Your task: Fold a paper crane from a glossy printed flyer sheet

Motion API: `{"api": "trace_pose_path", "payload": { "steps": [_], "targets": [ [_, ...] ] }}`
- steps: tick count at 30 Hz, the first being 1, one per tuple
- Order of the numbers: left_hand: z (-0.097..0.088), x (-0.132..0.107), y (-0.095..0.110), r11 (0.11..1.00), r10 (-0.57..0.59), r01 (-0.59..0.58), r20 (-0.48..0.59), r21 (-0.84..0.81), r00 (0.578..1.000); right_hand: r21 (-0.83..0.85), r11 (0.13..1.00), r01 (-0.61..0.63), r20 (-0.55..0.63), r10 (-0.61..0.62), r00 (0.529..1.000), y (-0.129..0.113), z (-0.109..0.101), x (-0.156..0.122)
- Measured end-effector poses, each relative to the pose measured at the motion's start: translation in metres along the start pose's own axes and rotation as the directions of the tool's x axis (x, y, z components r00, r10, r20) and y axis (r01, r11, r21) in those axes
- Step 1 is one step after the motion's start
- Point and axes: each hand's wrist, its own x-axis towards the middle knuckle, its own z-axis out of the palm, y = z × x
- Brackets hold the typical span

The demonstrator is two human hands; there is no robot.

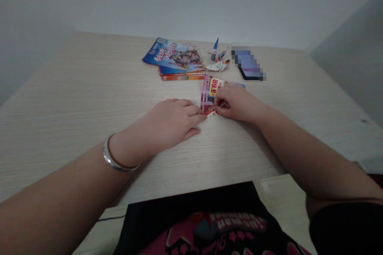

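A small printed sheet of paper (206, 95) in pink and purple, with a yellow price patch reading 89.9, lies flat on the table in front of me. A white and red bit shows at its near edge, which looks like a fold. My right hand (241, 103) covers its right part, thumb and fingers pinched together on the paper. My left hand (170, 123), with a silver bangle at the wrist, rests palm down on the table. Its fingers are stretched out, and the fingertips touch the sheet's near left corner.
Behind the sheet, a stack of blue and orange printed flyers (176, 56) lies on the pale wooden table (98, 79). Folded paper cranes (219, 63) stand to its right. Farther right is a phone (249, 65), partly pixelated. A wall (191, 4) borders the table's back.
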Motion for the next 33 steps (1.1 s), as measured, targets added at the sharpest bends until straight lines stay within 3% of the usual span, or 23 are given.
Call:
{"api": "trace_pose_path", "payload": {
  "steps": [12, 23, 33],
  "targets": [
    [-0.0015, 0.0018, 0.0029, 0.999, -0.042, 0.042, 0.012, 0.012, 0.999, 0.003, 1.0, -0.025, 0.014, 0.025, 1.0, -0.0001, 0.0002, 0.001],
    [0.0007, -0.0008, -0.0061, 0.987, -0.017, 0.018, 0.006, -0.159, 1.0, 0.021, 0.999, -0.039, 0.005, 0.039, 0.999, 0.003, 0.0031, -0.0023],
    [0.0017, 0.0013, -0.0043, 0.997, -0.009, 0.007, -0.019, -0.077, 1.0, 0.027, 0.999, -0.029, -0.024, 0.03, 0.999, 0.004, 0.0043, -0.0018]
  ]
}}
